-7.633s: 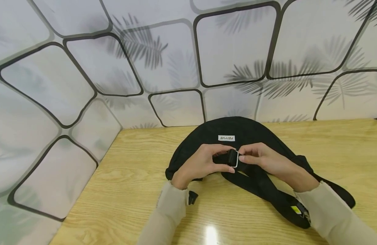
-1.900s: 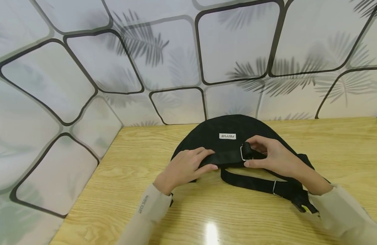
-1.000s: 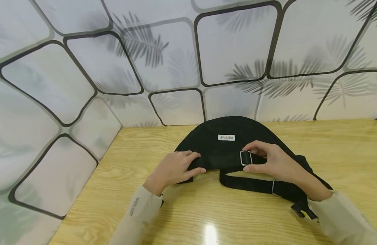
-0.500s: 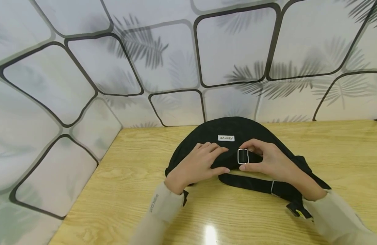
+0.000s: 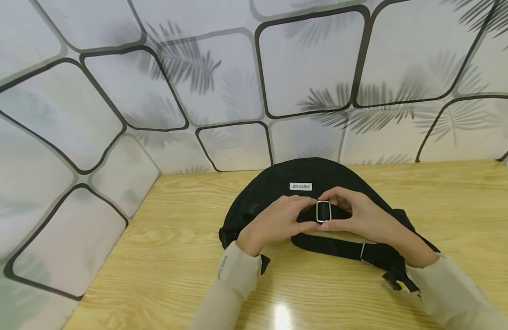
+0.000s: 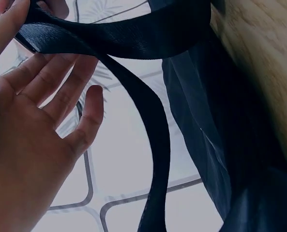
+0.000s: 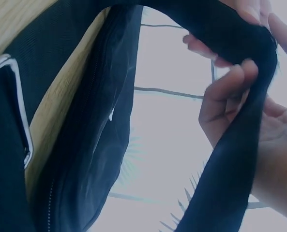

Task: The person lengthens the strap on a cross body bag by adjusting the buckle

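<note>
A black waist bag (image 5: 320,172) with a white label (image 5: 300,186) lies on the table. Above its front edge, my right hand (image 5: 363,215) pinches the silver slide buckle (image 5: 323,211) of its strap between thumb and fingers. My left hand (image 5: 278,219) meets it from the other side, thumb and fingertips on the black strap (image 6: 148,34) by the buckle. In the right wrist view, the webbing (image 7: 230,159) loops past my curled right fingers. A second strap (image 5: 330,245) with another metal slider (image 5: 363,252) curves along the table in front.
A black clip with a yellow mark (image 5: 400,282) lies by the right sleeve. Another black strap end (image 5: 265,264) shows beside the left sleeve. The wood-grain table (image 5: 188,220) meets a patterned wall covering (image 5: 307,59) at the back and left.
My left hand went from the buckle to the bag's left part, then came back right to the strap beside it. The right hand keeps the buckle; the lower strap has shifted.
</note>
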The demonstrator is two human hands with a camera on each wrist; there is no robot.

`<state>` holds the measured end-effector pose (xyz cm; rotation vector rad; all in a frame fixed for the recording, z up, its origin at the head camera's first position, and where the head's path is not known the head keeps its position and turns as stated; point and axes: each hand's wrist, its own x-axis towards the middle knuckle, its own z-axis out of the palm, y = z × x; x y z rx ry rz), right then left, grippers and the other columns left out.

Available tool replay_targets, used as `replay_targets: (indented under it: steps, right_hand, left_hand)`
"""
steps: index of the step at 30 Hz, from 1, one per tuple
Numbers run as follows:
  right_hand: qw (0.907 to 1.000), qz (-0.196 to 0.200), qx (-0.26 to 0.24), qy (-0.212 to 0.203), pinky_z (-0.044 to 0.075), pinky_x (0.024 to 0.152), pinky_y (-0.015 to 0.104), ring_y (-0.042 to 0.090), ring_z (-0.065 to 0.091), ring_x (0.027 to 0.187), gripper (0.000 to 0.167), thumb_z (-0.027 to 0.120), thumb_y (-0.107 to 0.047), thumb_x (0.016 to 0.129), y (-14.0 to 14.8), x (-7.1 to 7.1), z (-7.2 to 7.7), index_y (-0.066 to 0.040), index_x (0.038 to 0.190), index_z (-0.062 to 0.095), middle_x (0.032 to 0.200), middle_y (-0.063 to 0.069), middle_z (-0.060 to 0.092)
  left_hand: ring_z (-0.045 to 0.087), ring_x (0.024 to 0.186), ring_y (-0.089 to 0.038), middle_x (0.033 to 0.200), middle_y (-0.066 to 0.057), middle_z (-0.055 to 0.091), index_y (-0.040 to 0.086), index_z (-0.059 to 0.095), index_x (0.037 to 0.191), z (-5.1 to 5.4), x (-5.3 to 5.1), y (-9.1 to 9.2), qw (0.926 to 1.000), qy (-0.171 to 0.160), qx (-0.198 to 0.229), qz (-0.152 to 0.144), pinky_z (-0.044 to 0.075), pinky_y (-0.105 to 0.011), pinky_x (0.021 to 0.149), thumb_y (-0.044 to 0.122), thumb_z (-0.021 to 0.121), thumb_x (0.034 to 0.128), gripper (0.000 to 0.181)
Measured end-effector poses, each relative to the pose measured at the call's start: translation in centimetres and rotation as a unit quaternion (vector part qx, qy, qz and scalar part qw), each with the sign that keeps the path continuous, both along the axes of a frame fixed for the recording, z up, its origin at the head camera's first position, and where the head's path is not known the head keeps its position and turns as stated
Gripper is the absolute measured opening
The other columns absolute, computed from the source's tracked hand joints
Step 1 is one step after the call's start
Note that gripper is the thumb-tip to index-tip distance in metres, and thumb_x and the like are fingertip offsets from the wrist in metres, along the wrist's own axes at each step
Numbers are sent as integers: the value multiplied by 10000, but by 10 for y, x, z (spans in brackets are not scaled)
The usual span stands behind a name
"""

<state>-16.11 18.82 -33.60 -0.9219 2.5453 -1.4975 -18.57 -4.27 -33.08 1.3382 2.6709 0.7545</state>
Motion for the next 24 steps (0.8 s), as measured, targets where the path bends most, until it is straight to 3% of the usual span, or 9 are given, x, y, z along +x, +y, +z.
replay_targets:
  steps: [5,10,14,19,24]
  right_hand:
    - [9964,330,-217,-746,526,726,288,173,634,818,415,715,-63,954,10,-7,-1,77,1304,544,980,79,656]
    - [9867,389,-372,-1536,502,729,243,127,608,800,283,607,-64,1020,21,-15,-7,147,1203,561,909,38,663]
    - [9829,410,-683,-1663,470,674,236,115,570,725,133,580,-28,1023,24,-18,-12,98,1059,606,813,-26,639]
    - [9824,402,-922,-1573,495,603,264,127,564,639,107,565,-1,1022,23,-18,-14,100,1033,598,796,-29,642]
    - [9820,221,-1001,-1584,499,572,299,165,540,579,109,568,-12,1025,21,-17,-13,89,1030,607,757,-21,619]
  left_hand:
    - [597,1008,-112,1161,-26,669,60,637,1309,-1,-2,-3,9997,-202,130,106,452,-205,881,313,708,978,422]
    - [597,1036,-113,1187,-40,660,65,623,1330,-3,-4,-8,9990,-298,142,303,459,-230,932,329,723,967,459]
    - [599,1028,-108,1207,-45,657,53,591,1341,-4,-4,-8,9971,-611,388,249,461,-230,928,298,723,972,462]
    - [608,995,-55,1216,-51,670,46,522,1430,-7,-4,-7,9863,-1256,1064,50,472,-218,900,253,688,1000,505]
    - [609,1102,-75,1303,-77,643,39,510,1465,-7,-3,-6,9816,-1330,1371,46,464,-231,961,230,679,1005,526]
